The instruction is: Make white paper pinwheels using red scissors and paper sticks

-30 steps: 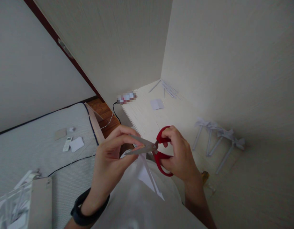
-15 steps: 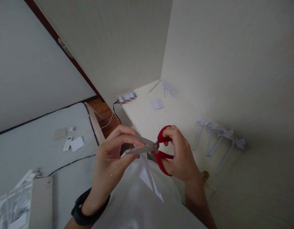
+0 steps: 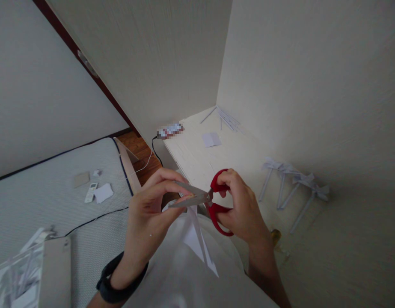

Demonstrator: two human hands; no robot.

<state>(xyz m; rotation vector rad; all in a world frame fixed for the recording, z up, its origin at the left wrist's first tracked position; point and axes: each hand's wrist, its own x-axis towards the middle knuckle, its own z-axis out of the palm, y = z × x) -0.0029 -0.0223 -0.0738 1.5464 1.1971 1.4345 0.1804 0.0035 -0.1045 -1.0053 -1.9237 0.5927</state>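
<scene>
My right hand [image 3: 240, 207] is closed around the red handles of a pair of scissors [image 3: 197, 199], fingers and thumb in the loops. The blades point left and stand parted, close against the fingertips of my left hand [image 3: 157, 205]. Between its thumb and fingers my left hand pinches a piece of white paper [image 3: 199, 244]. Folded strips of the paper hang below the blades in front of a white shirt. Its upper part is hidden by the fingers and blades.
Paper windmill-like pieces on sticks [image 3: 295, 179] lie at the right of the pale desk [image 3: 187, 156]. Thin white sticks [image 3: 227, 117] and a paper square [image 3: 212, 139] lie farther back. A power strip [image 3: 170, 131] is at the desk's edge. A remote [image 3: 91, 193] rests on the mattress [image 3: 97, 233].
The hanging paper has swung slightly left and down. Both hands and the scissors are almost where they were, the blades still parted.
</scene>
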